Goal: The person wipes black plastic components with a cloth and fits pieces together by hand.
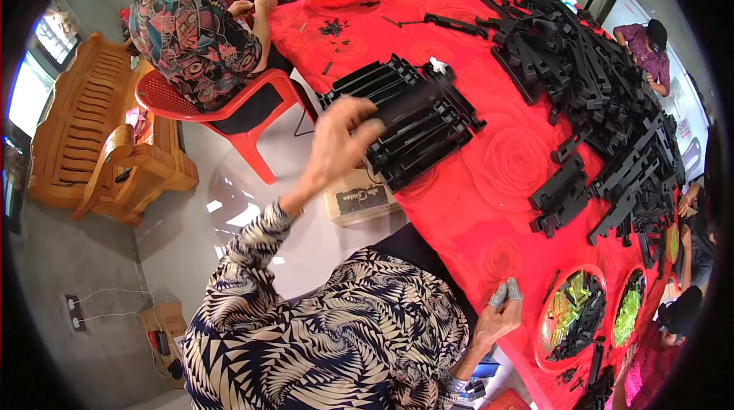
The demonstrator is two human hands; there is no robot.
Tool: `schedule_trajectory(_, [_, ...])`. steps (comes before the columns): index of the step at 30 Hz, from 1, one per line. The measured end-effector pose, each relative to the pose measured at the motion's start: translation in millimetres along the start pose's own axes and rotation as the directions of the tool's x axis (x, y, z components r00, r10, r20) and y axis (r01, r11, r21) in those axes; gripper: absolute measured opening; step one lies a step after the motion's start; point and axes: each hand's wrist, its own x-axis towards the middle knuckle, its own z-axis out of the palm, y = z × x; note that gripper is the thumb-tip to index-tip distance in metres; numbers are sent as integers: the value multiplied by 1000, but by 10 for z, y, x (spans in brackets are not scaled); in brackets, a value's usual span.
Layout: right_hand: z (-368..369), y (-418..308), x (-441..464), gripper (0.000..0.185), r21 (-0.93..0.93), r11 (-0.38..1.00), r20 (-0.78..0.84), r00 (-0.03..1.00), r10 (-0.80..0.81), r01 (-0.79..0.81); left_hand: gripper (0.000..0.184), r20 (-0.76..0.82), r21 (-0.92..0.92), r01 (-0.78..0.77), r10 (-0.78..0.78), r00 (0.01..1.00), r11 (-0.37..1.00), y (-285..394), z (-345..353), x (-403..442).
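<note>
My left hand (340, 142) is at the upper middle, its bent fingers closed on the end of a black plastic piece (413, 102) that is blurred. The piece lies over a stack of long black plastic parts (424, 142) laid side by side near the table edge. Lower right, my right hand (498, 322) rests at the edge of the red table (466, 215). Grey covers wrap two of its stretched fingertips, and nothing shows in it. Beside it stands a red-rimmed basin (541, 333) with yellow-green and black small parts.
A large heap of black parts (589, 66) covers the right side of the table. Another basin (631, 307) stands lower right, and one (340, 1) at the top. A person (195, 47) sits on a red chair (252, 131); several others sit around. A box (359, 200) is below the edge.
</note>
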Motion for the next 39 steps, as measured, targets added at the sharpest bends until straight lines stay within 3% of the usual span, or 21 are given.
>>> schedule_trajectory(2, [12,-3,-2,17,17,1000,-25,1000,-13,13,27,-107,2,50,-49,993,999,-310,-131,382])
schedule_trajectory(3, [-21,-36,8,16,2,1000,20,999,29,-29,28,-151,116,-41,58,987,992,-446,-178,552])
schedule_trajectory(7, [-26,-34,10,15,-22,999,51,998,34,-32,32,-112,121,48,-35,993,991,-923,-159,926])
schedule_trajectory(9, [-25,-46,11,15,-28,999,52,998,41,-40,35,-67,213,134,-122,990,968,-1018,-117,971])
schedule_trajectory(12, [-31,-72,14,14,-23,999,45,998,42,-41,38,-45,288,24,-12,999,957,-1131,-73,924])
schedule_trajectory(17, [-21,-62,11,14,-31,999,47,998,35,-34,38,-48,242,37,-26,999,970,-1176,-111,852])
schedule_trajectory(19, [32,16,0,16,-38,996,-24,996,-83,82,38,-43,225,58,-50,998,973,-1176,-136,842])
schedule_trajectory(25, [29,36,-13,15,-65,992,-17,994,-111,110,37,-15,222,51,-49,999,974,-1160,-163,824])
schedule_trajectory(39, [18,-45,1,15,-73,996,0,998,-60,60,39,11,231,68,-72,997,971,-1185,-167,814])
